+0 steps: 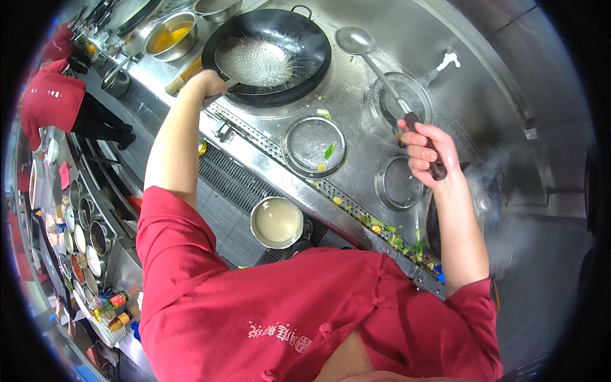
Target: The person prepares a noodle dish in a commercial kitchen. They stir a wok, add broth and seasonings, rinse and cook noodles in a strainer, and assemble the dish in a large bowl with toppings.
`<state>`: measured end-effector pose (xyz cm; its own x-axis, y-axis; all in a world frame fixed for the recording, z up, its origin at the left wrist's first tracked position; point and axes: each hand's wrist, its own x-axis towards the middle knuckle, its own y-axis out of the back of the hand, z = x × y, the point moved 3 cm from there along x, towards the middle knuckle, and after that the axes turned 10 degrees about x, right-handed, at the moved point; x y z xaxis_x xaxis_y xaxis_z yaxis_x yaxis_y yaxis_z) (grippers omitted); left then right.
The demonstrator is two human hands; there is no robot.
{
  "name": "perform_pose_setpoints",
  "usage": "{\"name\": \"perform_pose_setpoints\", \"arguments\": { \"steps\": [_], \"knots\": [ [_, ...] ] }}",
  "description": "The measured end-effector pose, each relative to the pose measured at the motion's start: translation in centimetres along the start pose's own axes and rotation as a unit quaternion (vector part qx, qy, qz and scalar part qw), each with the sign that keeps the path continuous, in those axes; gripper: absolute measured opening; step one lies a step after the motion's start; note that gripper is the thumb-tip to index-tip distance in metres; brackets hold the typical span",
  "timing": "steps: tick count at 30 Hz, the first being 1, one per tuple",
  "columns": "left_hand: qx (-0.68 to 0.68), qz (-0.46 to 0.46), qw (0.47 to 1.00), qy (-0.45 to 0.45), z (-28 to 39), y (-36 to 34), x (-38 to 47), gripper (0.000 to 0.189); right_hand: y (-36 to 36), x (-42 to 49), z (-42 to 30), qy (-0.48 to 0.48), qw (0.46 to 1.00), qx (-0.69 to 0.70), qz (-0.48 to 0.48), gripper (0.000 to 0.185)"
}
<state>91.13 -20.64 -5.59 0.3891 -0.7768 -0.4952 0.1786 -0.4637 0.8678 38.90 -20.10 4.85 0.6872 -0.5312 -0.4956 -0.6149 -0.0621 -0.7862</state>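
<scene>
On the left, my left hand (210,83) is closed around the handle of a round perforated metal strainer (258,64). The strainer sits inside a large black wok (310,43), where wet, shiny streaks show. My right hand (429,153) grips the dark handle of a long steel ladle (355,40). Its bowl is just right of the wok, above the steel range top (353,114). Beneath my left wrist lies a bundled bamboo brush (184,76).
A steel bowl of yellow liquid (169,37) stands left of the wok. Round openings, including a ringed one (314,147), sit in the range top. Vegetable scraps (396,238) line the front gutter. A bucket of cloudy liquid (277,222) is below. Steam rises right. A co-worker (55,102) stands far left.
</scene>
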Motion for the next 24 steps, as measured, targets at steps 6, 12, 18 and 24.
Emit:
{"name": "perform_pose_setpoints", "arguments": {
  "steps": [6,12,18,24],
  "knots": [
    [-0.159,0.243,0.944,-0.155,11.8,-7.0,-6.3,0.024,-0.7,4.8,2.9,0.017,0.983,-0.145,0.114,0.02],
    [-0.077,0.051,0.968,-0.233,26.7,-23.5,-10.0,0.03,4.3,4.0,2.9,0.138,0.833,-0.479,0.241,0.027],
    [-0.007,0.038,0.966,-0.256,31.9,-29.4,-7.0,0.033,12.9,-3.1,0.7,0.158,0.685,-0.586,0.402,0.042],
    [-0.012,0.021,0.967,-0.253,32.8,-28.0,-6.9,0.027,19.5,-3.8,-0.1,0.099,0.772,-0.467,0.42,0.02]
  ]
}}
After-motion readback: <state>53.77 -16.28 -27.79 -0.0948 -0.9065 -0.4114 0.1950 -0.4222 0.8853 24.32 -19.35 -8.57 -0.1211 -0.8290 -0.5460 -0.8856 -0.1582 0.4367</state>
